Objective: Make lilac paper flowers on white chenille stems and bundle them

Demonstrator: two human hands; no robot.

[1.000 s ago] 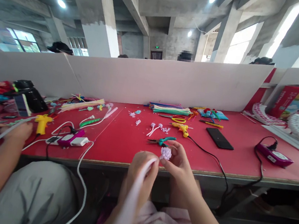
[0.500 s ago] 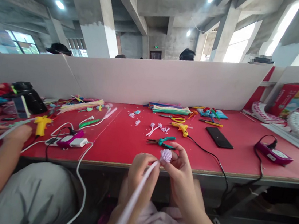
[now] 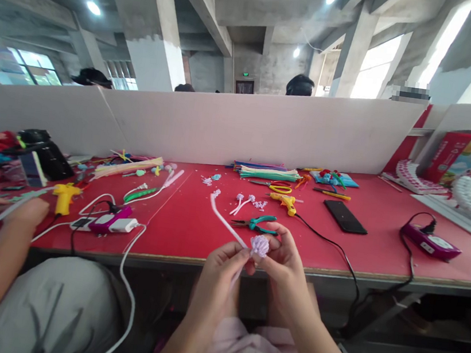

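Both hands are at work just over the table's (image 3: 184,239) near edge! The left hand (image 3: 223,264) pinches a pale strip (image 3: 225,220) close to the puff (image 3: 259,245), a tight grip that likely keeps the join from slipping. The right hand (image 3: 287,264) has the puff itself between thumb and fingers, rounded side up, probably so the petals aren't crushed. So the puff sits right between the hands, low and close, perhaps for a good look. The strip's free end reaches out over the table; whether it touches down, I can't tell. Pliers (image 3: 262,223) lie just beyond the fingers, glue gun (image 3: 286,204) behind them, both seemingly parked for easy reach, with two small stems (image 3: 241,204) nearby.
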